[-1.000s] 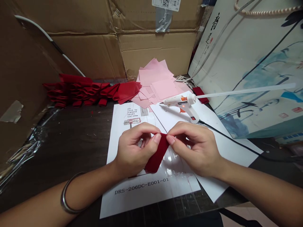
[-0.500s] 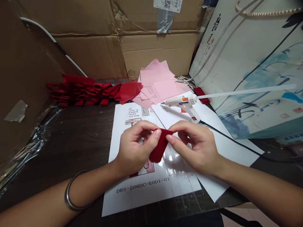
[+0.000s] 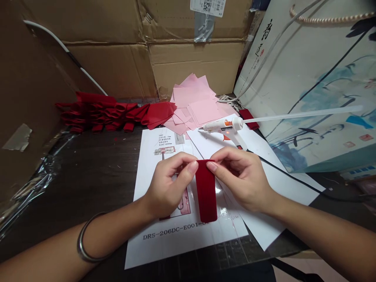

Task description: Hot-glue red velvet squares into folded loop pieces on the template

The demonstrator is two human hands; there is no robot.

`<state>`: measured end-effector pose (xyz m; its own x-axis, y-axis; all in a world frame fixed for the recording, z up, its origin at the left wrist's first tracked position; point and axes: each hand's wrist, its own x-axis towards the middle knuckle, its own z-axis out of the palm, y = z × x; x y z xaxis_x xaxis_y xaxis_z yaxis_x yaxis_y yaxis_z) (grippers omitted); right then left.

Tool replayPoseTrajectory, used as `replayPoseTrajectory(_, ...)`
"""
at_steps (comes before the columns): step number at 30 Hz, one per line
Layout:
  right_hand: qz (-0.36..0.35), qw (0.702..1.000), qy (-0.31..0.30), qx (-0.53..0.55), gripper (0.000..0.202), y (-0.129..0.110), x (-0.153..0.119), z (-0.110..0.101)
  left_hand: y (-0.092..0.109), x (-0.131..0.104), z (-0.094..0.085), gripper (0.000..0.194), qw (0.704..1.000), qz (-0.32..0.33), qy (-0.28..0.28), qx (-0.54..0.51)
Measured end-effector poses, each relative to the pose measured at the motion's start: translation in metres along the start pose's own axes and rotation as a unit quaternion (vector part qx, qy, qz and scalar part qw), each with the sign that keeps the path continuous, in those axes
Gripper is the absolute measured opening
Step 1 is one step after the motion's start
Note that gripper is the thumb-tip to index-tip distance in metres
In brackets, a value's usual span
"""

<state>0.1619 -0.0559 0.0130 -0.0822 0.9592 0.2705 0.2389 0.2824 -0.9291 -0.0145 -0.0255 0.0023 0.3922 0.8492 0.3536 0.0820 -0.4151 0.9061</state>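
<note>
A red fabric strip (image 3: 207, 194) hangs upright between my hands, over a printed sheet (image 3: 188, 239). Thumb and finger of my left hand (image 3: 173, 180) pinch its top left corner. At the top right corner my right hand (image 3: 243, 178) pinches it the same way. Just behind my right hand lies a white glue gun (image 3: 225, 126) with a long translucent stick in its back end. Pink paper pieces (image 3: 199, 102) are heaped behind the sheet.
Folded red fabric pieces (image 3: 100, 113) are piled at the back left. Cardboard walls (image 3: 111, 70) stand behind and at the left. A painted white panel (image 3: 317, 98) rises at the right. The glue gun's black cable (image 3: 293, 177) crosses white paper. Metal clips (image 3: 232, 102) lie at the back.
The red strip was foreshortened and slanted to the lower left; it now hangs nearly straight down and shows its full length. Both hands still pinch its top edge.
</note>
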Motion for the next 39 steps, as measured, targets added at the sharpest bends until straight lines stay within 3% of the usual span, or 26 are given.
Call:
replayPoseTrajectory(3, 0.019, 1.0, -0.014, 0.003, 0.016, 0.0, 0.0, -0.001, -0.001, -0.001, 0.0, 0.016, 1.0, -0.008, -0.025, -0.001)
replayPoseTrajectory(8, 0.038, 0.998, -0.045, 0.0, 0.015, 0.001, 0.002, -0.003, -0.003, -0.002, -0.001, 0.014, 1.0, -0.011, -0.017, 0.003)
replayPoseTrajectory(19, 0.016, 0.999, -0.029, -0.003, 0.014, 0.005, 0.002, -0.001, -0.004, 0.0, 0.0, 0.012, 1.0, -0.018, 0.002, -0.014)
replayPoseTrajectory(26, 0.019, 1.0, -0.024, 0.003, 0.014, 0.004, 0.002, -0.001, -0.005, 0.0, -0.001, 0.011, 0.999, -0.018, -0.025, -0.023)
replayPoseTrajectory(34, 0.006, 1.0, 0.019, -0.016, 0.009, 0.005, 0.002, 0.001, -0.009, -0.001, -0.001, 0.012, 0.999, -0.032, 0.022, -0.018)
replayPoseTrajectory(39, -0.062, 0.997, 0.047, -0.02, 0.004, 0.005, 0.003, 0.0, -0.011, -0.001, 0.0, 0.008, 0.997, 0.04, 0.058, -0.02)
